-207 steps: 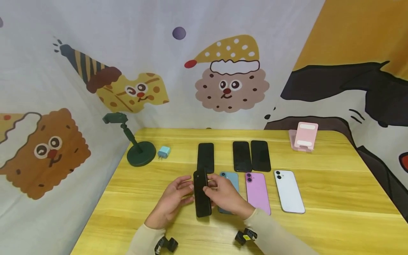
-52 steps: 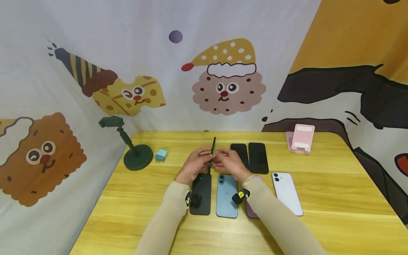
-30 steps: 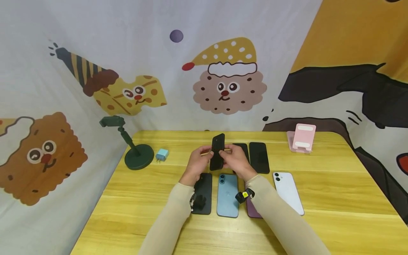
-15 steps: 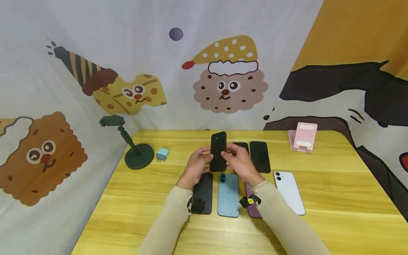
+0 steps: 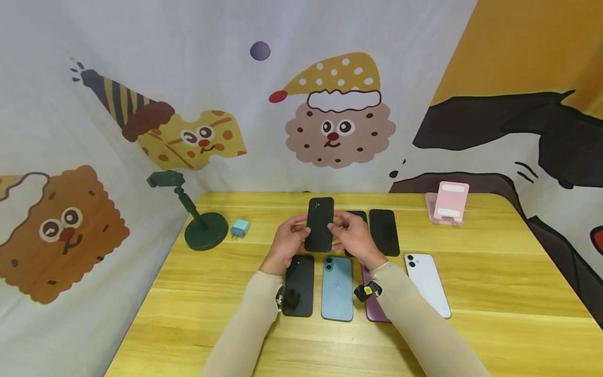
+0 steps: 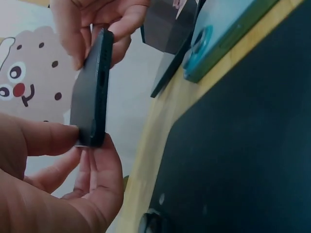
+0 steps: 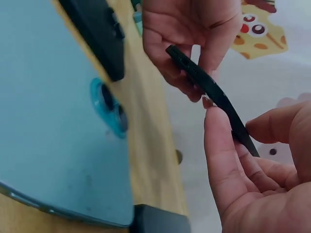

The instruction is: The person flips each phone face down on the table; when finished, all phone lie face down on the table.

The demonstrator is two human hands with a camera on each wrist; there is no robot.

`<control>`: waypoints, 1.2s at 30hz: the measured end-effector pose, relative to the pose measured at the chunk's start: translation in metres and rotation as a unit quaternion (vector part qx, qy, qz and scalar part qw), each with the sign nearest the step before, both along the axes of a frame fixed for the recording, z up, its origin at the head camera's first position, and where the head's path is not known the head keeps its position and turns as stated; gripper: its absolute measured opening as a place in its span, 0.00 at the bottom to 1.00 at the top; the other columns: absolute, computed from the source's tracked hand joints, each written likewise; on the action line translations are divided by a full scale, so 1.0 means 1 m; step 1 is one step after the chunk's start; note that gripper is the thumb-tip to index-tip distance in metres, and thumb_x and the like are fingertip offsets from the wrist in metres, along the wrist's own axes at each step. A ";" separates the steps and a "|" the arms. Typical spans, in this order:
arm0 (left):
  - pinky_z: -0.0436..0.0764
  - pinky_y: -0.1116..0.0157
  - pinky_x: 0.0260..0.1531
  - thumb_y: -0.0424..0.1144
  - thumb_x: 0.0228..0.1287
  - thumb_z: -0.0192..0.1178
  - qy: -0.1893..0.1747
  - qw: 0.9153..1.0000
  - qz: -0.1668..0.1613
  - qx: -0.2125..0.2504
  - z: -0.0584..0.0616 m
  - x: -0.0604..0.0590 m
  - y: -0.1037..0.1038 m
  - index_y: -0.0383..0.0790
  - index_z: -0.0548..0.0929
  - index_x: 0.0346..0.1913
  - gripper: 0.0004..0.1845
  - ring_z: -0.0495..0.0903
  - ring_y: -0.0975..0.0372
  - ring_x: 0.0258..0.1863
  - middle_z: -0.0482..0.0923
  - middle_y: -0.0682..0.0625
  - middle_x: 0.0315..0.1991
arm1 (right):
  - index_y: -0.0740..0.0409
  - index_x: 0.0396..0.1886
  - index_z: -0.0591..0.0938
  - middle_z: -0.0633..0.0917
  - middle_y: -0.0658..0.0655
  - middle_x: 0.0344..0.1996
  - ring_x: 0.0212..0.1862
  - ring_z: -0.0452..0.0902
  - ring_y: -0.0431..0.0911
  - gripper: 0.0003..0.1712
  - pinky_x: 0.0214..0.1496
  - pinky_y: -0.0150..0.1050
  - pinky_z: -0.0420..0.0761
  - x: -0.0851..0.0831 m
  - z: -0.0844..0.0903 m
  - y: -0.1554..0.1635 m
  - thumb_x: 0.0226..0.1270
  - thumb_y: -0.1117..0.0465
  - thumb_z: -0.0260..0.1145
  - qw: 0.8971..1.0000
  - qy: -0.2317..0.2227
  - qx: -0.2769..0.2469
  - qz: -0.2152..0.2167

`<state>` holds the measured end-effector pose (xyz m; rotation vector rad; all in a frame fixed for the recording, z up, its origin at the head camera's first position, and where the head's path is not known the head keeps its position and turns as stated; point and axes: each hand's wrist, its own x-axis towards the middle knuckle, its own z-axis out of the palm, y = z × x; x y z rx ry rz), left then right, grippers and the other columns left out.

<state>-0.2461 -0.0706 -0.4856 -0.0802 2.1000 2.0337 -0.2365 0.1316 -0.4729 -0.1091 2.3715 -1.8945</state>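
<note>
over the yellow table, both hands still pinch the black phone, now tilted flatter.

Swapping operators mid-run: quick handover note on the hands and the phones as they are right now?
Left hand: grips the left edge of the black phone.
Right hand: pinches its right edge. The phone is held above the table, back toward the head camera.
Done: front row lies back up: black phone on the table, blue phone, purple phone, white phone.
Left: two dark phones in the back row lie screen up; the held one is not yet set down.
</note>
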 end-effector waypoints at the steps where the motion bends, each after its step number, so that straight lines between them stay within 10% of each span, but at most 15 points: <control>1: 0.85 0.63 0.42 0.32 0.77 0.61 0.001 1.000 0.002 -0.012 -0.001 -0.001 0.000 0.44 0.80 0.71 0.22 0.84 0.53 0.49 0.81 0.39 0.59 | 0.61 0.77 0.73 0.85 0.68 0.50 0.36 0.90 0.50 0.30 0.37 0.53 0.91 -0.002 -0.003 0.000 0.80 0.60 0.64 1.000 0.001 0.008 -0.003; 16: 0.82 0.61 0.46 0.33 0.75 0.62 0.033 0.989 -0.012 -0.143 -0.008 -0.007 0.002 0.40 0.81 0.71 0.23 0.82 0.51 0.53 0.82 0.39 0.58 | 0.62 0.75 0.75 0.87 0.67 0.54 0.35 0.91 0.48 0.31 0.31 0.40 0.90 -0.011 -0.026 -0.005 0.75 0.63 0.68 0.994 -0.011 0.105 -0.034; 36: 0.86 0.53 0.57 0.34 0.77 0.61 -0.016 0.990 -0.040 -0.135 -0.006 -0.004 -0.004 0.33 0.72 0.76 0.28 0.83 0.50 0.59 0.78 0.37 0.67 | 0.64 0.75 0.76 0.88 0.66 0.57 0.32 0.91 0.43 0.37 0.41 0.43 0.91 -0.012 -0.021 -0.014 0.69 0.61 0.75 0.972 -0.003 0.232 -0.022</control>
